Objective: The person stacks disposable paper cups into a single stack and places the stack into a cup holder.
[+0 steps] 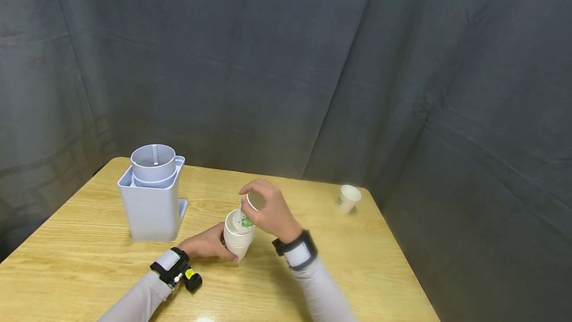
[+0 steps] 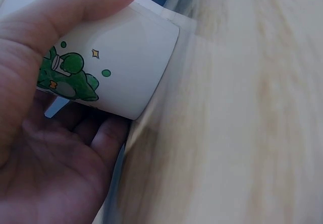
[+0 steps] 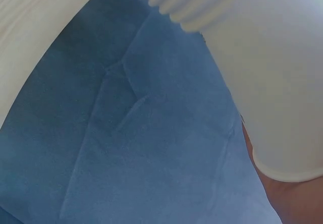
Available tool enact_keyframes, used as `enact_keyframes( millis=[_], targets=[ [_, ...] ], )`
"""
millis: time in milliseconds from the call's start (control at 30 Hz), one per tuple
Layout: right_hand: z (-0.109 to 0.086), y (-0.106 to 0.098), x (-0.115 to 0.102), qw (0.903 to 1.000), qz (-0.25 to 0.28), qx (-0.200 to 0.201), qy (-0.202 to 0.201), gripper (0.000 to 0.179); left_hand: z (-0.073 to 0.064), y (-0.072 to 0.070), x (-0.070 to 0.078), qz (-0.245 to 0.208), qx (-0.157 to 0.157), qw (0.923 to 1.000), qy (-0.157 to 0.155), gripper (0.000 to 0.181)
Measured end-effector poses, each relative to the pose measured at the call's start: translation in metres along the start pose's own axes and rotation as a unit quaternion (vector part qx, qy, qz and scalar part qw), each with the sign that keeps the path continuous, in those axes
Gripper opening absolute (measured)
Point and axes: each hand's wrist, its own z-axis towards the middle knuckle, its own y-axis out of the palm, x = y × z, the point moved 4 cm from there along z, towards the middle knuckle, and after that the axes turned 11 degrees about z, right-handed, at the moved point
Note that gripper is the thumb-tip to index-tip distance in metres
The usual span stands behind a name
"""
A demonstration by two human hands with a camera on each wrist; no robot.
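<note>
A stack of white paper cups (image 1: pixel 237 243), tilted, sits in my left hand (image 1: pixel 206 242) low over the table. The left wrist view shows my thumb and fingers curled round the lowest cup (image 2: pixel 136 47), which bears a green cartoon print. My right hand (image 1: pixel 273 215) pinches a single paper cup (image 1: pixel 243 221) near its rim. The base of this cup overlaps the mouth of the stack. Close up in the right wrist view are the pale side of the single cup (image 3: pixel 272 82) and the ridged row of stack rims (image 3: pixel 166 2).
Another paper cup (image 1: pixel 348 199) stands upright near the table's far right corner. To the left is a pale square container (image 1: pixel 152 215) with a round cylinder (image 1: pixel 154 170) set in its top. Dark curtains (image 1: pixel 250 73) hang behind the wooden table (image 1: pixel 357 272) and along its right side.
</note>
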Motion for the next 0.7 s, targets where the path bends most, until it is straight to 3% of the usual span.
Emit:
enact_keyframes(
  millis=[367,700],
  targets=[
    [-0.003,0.015,-0.001,0.9988,-0.028,-0.041,0.001,0.011,-0.001,0.002,0.001,-0.005,0.001,1.0000,-0.001,0.068],
    [-0.005,0.023,-0.001,0.9974,-0.054,-0.047,-0.014,0.009,-0.002,0.002,0.004,0.000,0.009,0.9999,-0.009,0.064]
  ],
)
